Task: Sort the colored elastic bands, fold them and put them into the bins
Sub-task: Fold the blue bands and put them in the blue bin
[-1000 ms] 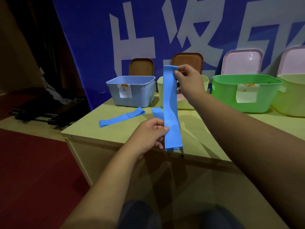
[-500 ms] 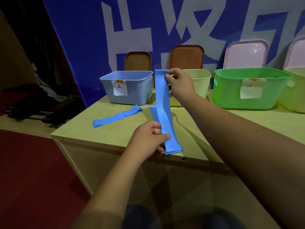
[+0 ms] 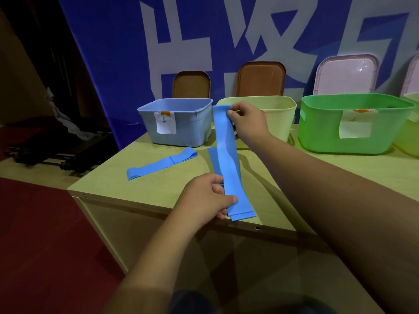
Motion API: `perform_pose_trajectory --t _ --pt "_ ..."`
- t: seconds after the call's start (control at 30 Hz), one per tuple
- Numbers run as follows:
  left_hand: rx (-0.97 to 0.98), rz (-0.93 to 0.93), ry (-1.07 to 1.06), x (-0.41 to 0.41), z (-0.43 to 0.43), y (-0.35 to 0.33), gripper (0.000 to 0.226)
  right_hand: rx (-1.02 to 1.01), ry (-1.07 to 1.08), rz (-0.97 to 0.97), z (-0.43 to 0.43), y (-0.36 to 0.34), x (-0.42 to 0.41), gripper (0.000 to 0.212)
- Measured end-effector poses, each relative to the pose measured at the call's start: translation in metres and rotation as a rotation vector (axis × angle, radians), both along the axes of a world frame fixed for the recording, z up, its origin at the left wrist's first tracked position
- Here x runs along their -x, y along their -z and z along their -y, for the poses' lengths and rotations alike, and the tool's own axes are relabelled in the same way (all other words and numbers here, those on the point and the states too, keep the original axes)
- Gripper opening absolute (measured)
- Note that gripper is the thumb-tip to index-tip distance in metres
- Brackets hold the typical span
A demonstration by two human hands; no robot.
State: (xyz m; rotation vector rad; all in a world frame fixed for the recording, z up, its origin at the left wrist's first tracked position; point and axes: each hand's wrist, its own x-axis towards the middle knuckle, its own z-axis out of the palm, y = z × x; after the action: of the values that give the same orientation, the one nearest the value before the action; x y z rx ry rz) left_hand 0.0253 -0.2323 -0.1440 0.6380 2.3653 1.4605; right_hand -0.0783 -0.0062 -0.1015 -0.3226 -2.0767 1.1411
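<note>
Blue band (image 3: pixel 227 164) lowered and slacker, right hand (image 3: pixel 249 123) pinching top, left hand (image 3: pixel 204 198) bottom

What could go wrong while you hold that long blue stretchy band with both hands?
The left hand and right hand only pinch the long blue elastic band near its ends; a slip might drop it off the front edge of the pale wooden table. The pale yellow plastic bin sits beside the light blue plastic bin, so it might land in the wrong one.

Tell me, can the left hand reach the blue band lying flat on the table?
Probably yes: nothing lies between the left hand and the flat band. But it pinches the held band, so it must let go first.
</note>
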Motion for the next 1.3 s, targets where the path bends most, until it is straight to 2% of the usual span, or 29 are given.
perform_pose_trajectory --t 0.2,0.33,0.4,0.47,0.53,0.6,1.0,1.13,1.3 --pt "0.082 -0.021 -0.027 -0.001 -0.001 0.000 0.060 0.035 -0.074 0.023 0.007 0.000 -0.004 0.012" --pt "0.119 -0.074 -0.084 -0.006 0.000 -0.003 0.077 0.021 -0.081 0.038 0.009 0.002 -0.003 0.012" --pt "0.196 -0.231 -0.078 -0.013 0.003 -0.004 0.069 0.029 -0.085 0.041 0.008 0.005 0.000 0.013" --pt "0.192 -0.344 -0.015 -0.018 0.006 -0.001 0.042 0.003 -0.070 0.052 0.008 0.007 -0.001 0.014" --pt "0.155 -0.355 0.072 -0.019 0.009 0.000 0.019 0.012 -0.074 0.047 0.009 0.011 0.001 0.014" --pt "0.164 -0.357 0.128 -0.018 0.012 0.001 0.011 0.000 -0.074 0.042 0.010 0.013 0.001 0.013" --pt "0.102 -0.382 0.164 -0.019 0.015 0.002 0.009 0.001 -0.089 0.053 0.006 0.021 0.008 0.014" --pt "0.029 -0.352 0.147 -0.020 0.016 0.002 0.013 -0.046 -0.069 0.055 0.005 0.022 0.009 0.015" --pt "0.060 -0.321 0.164 -0.023 0.016 0.004 0.010 -0.127 -0.044 0.090 0.004 0.032 0.014 0.016"
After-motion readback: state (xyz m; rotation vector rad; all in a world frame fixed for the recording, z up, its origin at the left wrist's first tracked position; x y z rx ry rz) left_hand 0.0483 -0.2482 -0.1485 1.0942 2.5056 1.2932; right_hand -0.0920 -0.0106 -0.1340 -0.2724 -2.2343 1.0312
